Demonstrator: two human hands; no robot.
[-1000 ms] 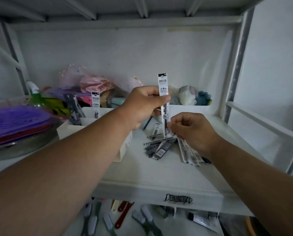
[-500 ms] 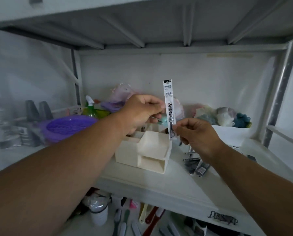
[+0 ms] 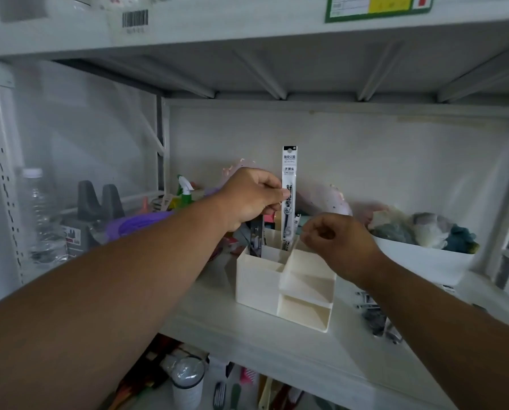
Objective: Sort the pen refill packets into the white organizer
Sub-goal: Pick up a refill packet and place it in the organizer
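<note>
A water bottle (image 3: 41, 220) stands far left on the shelf (image 3: 247, 347). The left hand (image 3: 251, 198) pinches one refill packet (image 3: 289, 199) upright. A moment ago it was up in the air; now its bottom end dips into a back slot of the white organizer (image 3: 285, 287). The right hand (image 3: 334, 242) has let go and is curled, holding nothing. More packets (image 3: 376, 318) wait on the right.
</note>
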